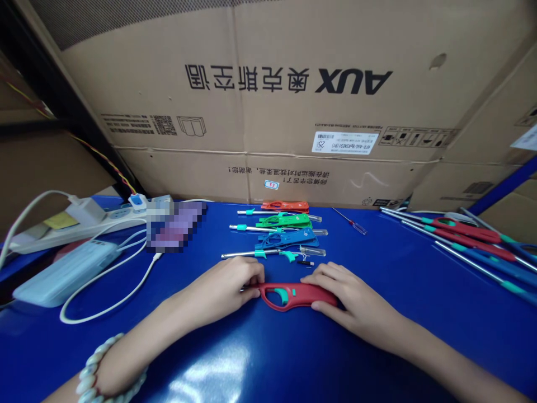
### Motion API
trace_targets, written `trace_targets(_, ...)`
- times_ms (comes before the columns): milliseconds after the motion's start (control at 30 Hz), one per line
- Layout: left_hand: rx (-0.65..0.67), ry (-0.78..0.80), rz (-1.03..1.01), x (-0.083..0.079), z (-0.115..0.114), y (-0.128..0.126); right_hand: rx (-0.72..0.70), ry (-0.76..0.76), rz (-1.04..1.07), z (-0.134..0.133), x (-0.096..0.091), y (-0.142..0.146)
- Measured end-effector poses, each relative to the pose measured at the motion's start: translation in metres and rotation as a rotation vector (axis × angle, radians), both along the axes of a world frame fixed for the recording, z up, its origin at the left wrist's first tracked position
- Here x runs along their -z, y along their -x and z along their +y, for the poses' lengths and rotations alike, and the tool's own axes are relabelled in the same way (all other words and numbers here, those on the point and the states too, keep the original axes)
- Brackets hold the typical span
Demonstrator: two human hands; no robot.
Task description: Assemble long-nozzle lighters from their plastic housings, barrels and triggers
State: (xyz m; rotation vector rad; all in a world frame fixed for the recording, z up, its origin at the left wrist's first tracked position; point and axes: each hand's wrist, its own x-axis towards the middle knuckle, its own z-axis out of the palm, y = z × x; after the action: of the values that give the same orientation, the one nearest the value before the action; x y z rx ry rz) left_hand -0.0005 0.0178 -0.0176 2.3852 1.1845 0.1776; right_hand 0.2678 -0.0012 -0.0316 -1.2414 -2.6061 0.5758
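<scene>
A red utility lighter (308, 294) with a teal trigger is held lengthwise between two hands, low over the near middle of the blue worktop (314, 358); whether it is touched to the surface cannot be told. Its front end, where the metal tube leaves the handle, is pinched by the fingers of the left hand (229, 286), and most of the tube is hidden there. The rounded rear end is clasped by the right hand (352, 294), with the thumb laid along the near side and the other fingers set on the far side. A beaded bracelet (90, 372) is worn on the left wrist.

Just beyond the hands, lighter parts are laid out in rows: a blue casing (289, 240) nearest, then a green casing (289, 221), then an orange casing (285, 206), with metal tubes and clear tanks set alongside. A loose teal trigger (288, 256) and a small black part (305, 262) are placed beside the nearest row. To the right of the rows a screwdriver (356, 225) is seen, and further right a group of long lighters (470, 232) is gathered. On the left, a power strip (121, 215), a pale blue power bank (69, 274) and white cables are found. The back is closed off by an AUX carton (268, 123), its print upside down.
</scene>
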Motion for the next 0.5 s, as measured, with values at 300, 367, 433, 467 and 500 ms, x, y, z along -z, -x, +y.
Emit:
trace_targets(300,0.0,-0.008,-0.005,-0.0022,-0.0008,-0.0006,-0.005,0.009,0.007,-0.0002,-0.0014,-0.0005)
trace_targets(367,0.003,-0.006,-0.007,-0.0014,-0.0011,-0.0007,-0.008,0.007,0.015,0.0002,-0.0018,-0.0002)
trace_targets(433,0.005,-0.004,-0.012,-0.0004,-0.0013,-0.0009,-0.011,0.007,0.022,0.0003,-0.0019,0.0002)
trace_targets(467,0.006,-0.003,-0.014,-0.0001,-0.0013,-0.001,-0.012,0.007,0.025,0.0001,-0.002,0.0003)
trace_targets(500,0.006,-0.005,-0.016,0.0,-0.0013,-0.0012,-0.012,0.006,0.027,-0.0002,-0.0019,0.0005)
